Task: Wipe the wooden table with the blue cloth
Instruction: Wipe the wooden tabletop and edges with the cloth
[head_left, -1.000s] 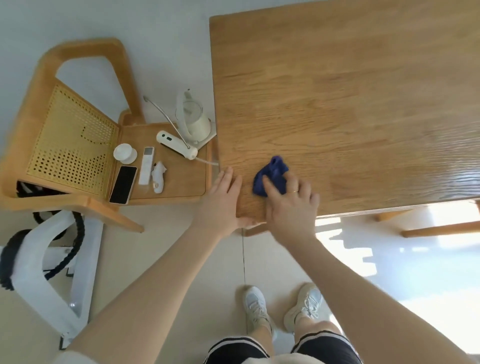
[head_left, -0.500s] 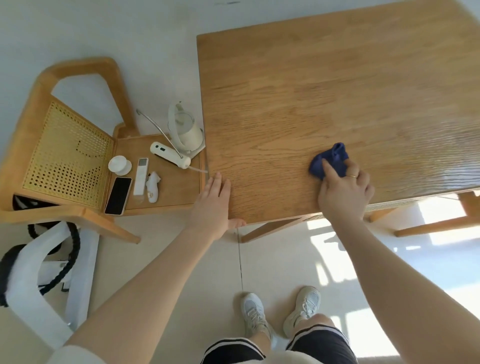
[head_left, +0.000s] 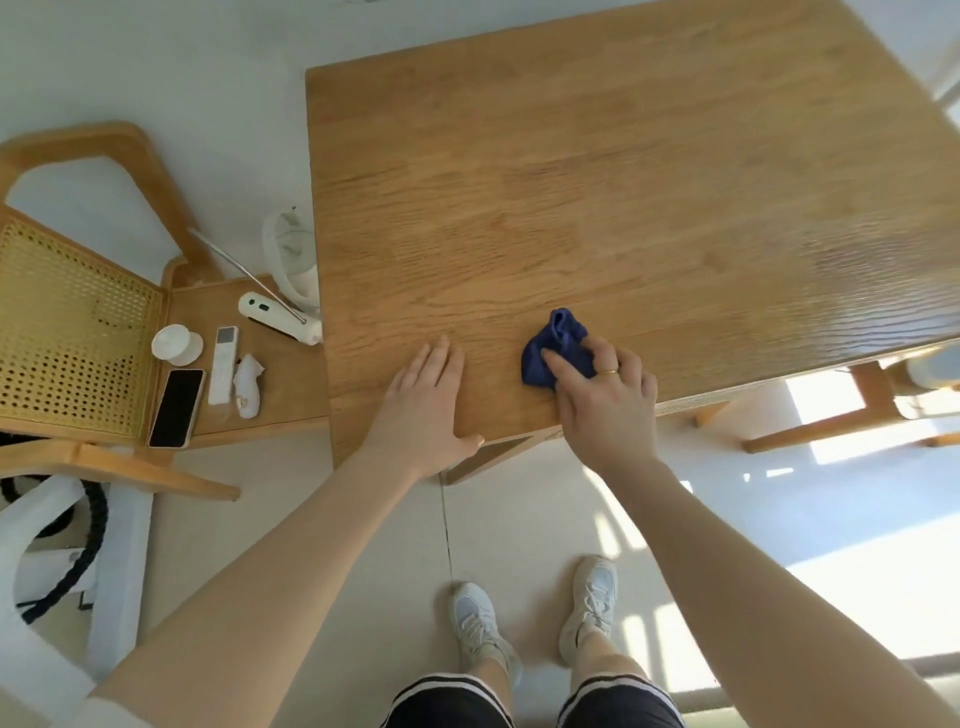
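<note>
The wooden table (head_left: 597, 197) fills the upper right of the head view. A crumpled blue cloth (head_left: 556, 345) lies on it near the front edge. My right hand (head_left: 605, 397) presses on the cloth, fingers gripping its near side, a gold ring on one finger. My left hand (head_left: 423, 402) lies flat, palm down, on the table's front left corner, a hand's width left of the cloth, holding nothing.
A wooden chair (head_left: 78, 332) with a cane back stands left of the table. Its seat holds a black phone (head_left: 176, 408), a white remote (head_left: 223, 371), a small white cup (head_left: 176, 343) and a white kettle (head_left: 291, 260). Another chair frame (head_left: 852, 415) shows under the table's right side.
My right hand slid the cloth right along the front edge, then back left toward my left hand. My left hand stayed on the front left corner, now further onto the top.
</note>
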